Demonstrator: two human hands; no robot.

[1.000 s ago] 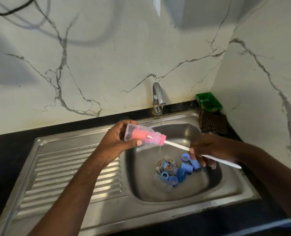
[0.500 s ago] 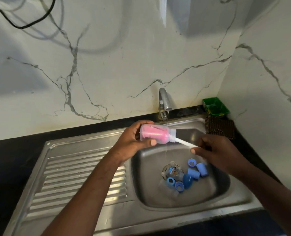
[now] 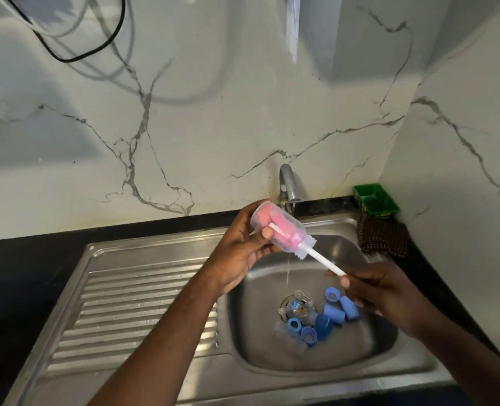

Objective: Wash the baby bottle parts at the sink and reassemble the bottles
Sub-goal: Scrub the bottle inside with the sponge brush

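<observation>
My left hand (image 3: 240,247) grips a clear baby bottle (image 3: 275,230) over the sink basin, its mouth tilted down to the right. A pink sponge brush fills the bottle, and the brush's white handle (image 3: 326,262) sticks out of the mouth. My right hand (image 3: 380,291) holds the handle's end in its fingers. A thin stream of water falls from the tap (image 3: 288,183) just behind the bottle's neck. Several blue caps and rings (image 3: 330,313) and a clear bottle part (image 3: 298,307) lie around the drain.
The steel sink (image 3: 360,358) has a ribbed draining board (image 3: 137,312) on the left. A green tray (image 3: 376,199) and a dark scrub cloth (image 3: 382,235) sit at the back right corner. Black cables (image 3: 96,42) hang on the marble wall.
The brush has gone deeper into the bottle. The bottle's mouth has tilted downward, and my right hand has moved along with the handle.
</observation>
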